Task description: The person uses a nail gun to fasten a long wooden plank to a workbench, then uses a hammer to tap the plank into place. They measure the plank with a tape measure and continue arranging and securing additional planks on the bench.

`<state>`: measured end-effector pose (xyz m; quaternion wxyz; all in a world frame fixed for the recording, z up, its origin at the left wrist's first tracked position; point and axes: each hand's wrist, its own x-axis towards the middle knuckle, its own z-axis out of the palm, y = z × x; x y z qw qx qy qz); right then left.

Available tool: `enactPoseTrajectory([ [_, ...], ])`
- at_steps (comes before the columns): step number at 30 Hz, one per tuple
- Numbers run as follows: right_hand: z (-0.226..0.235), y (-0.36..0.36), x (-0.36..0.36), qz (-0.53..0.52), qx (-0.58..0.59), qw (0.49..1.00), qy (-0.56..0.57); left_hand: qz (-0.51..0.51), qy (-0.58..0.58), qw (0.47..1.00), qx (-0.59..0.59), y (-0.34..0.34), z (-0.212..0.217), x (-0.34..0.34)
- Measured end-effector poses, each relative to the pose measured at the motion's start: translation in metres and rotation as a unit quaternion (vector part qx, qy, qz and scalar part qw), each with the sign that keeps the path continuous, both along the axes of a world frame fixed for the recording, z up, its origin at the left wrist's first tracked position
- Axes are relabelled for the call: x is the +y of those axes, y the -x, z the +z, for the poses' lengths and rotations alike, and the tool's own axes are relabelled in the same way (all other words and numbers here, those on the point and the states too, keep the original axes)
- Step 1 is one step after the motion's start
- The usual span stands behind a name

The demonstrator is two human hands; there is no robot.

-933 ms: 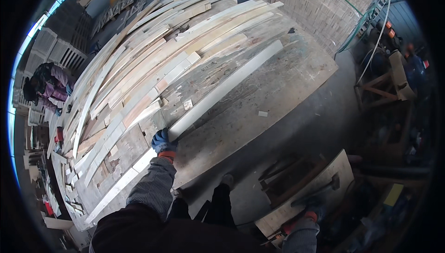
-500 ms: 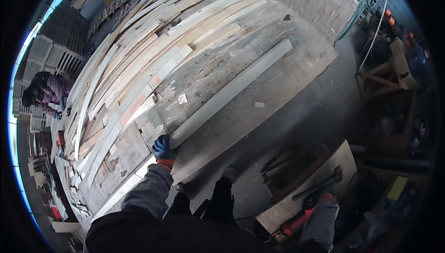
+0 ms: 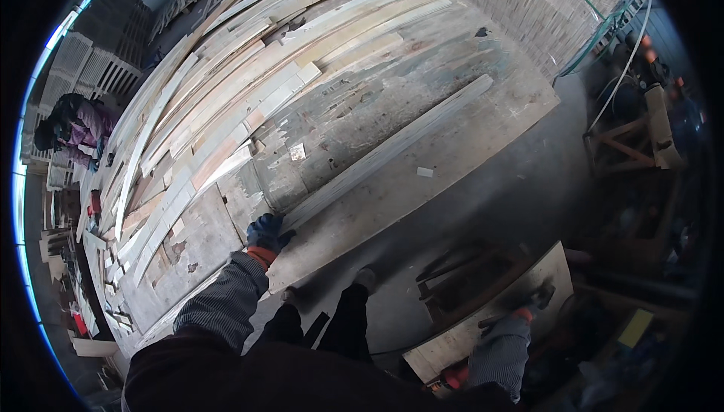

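My left hand (image 3: pixel 268 232), in a blue glove with an orange cuff, grips the near end of a long wooden plank (image 3: pixel 392 148). The plank lies lengthwise along the right part of a worn wooden table, its far end pointing up and right. At the lower right, my right hand (image 3: pixel 534 302), also gloved and blurred, is over a light board (image 3: pixel 445 348) by a dark tool that looks like a hammer. Its fingers are too smeared to read. A red tool (image 3: pixel 455 376) shows partly beneath the right forearm.
Many pale wooden strips (image 3: pixel 226 103) cover the table's left side. A small white scrap (image 3: pixel 424 172) lies near the table's right edge. Beyond stands a wrapped wood stack (image 3: pixel 528 12). Another person (image 3: pixel 79 133) is at the far left. A wooden frame (image 3: pixel 633 140) stands right.
The plank has turned in my left hand, showing a narrower, grainier face. My right hand has moved up and forward along the light board, away from the red tool.
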<state>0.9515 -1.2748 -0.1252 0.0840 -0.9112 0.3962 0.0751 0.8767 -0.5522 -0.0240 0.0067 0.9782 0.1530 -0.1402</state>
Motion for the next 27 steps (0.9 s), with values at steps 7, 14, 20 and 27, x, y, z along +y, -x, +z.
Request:
enactPoseTrajectory([
  [7,-0.047,0.009,0.022,0.232,-0.103,0.965,-0.068,0.027,0.076,0.995,-0.057,0.006,-0.017,0.007],
  [14,0.087,-0.055,0.236,0.002,-0.164,0.814,-0.558,0.006,0.068,0.997,-0.044,-0.003,-0.010,0.016],
  [20,0.267,-0.162,0.380,0.139,-0.155,0.758,-0.619,0.041,0.102,0.993,0.034,-0.013,-0.017,0.025],
  [27,0.236,-0.236,0.429,0.285,-0.300,0.724,-0.552,0.041,0.112,0.993,0.002,-0.014,-0.005,0.019],
])
